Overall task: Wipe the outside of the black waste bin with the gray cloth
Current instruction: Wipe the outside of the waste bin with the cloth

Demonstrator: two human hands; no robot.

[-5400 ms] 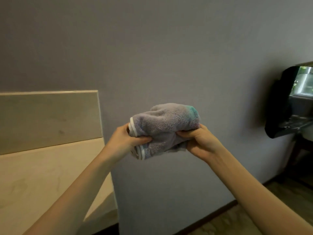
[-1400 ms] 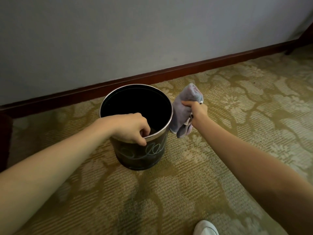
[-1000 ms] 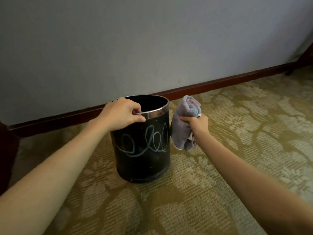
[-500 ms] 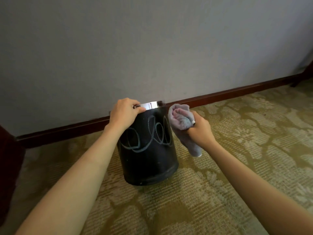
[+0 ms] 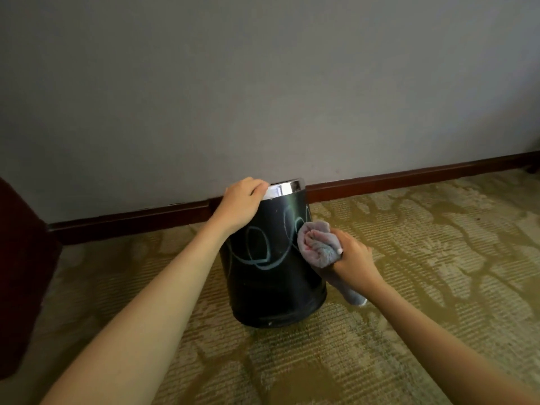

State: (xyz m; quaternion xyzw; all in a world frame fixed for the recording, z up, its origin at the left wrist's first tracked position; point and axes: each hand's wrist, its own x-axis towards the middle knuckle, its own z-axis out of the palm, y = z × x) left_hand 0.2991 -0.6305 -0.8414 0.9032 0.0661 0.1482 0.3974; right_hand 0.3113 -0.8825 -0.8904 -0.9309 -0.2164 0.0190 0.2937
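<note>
The black waste bin [image 5: 271, 282] stands on the carpet near the wall, leaning a little, with a shiny metal rim and pale looping scribbles on its side. My left hand [image 5: 241, 204] grips the rim at the bin's upper left. My right hand [image 5: 355, 258] holds the bunched gray cloth [image 5: 318, 244] and presses it against the bin's right side, over the scribbles. A tail of the cloth hangs below my right hand.
A gray wall with a dark red-brown baseboard [image 5: 409, 178] runs just behind the bin. Patterned olive carpet [image 5: 438, 258] covers the floor. A dark piece of furniture [image 5: 20, 273] stands at the left edge.
My right hand has brought the cloth from beside the rim down onto the bin's right side. The view has dropped lower and closer. My left hand keeps its hold on the rim.
</note>
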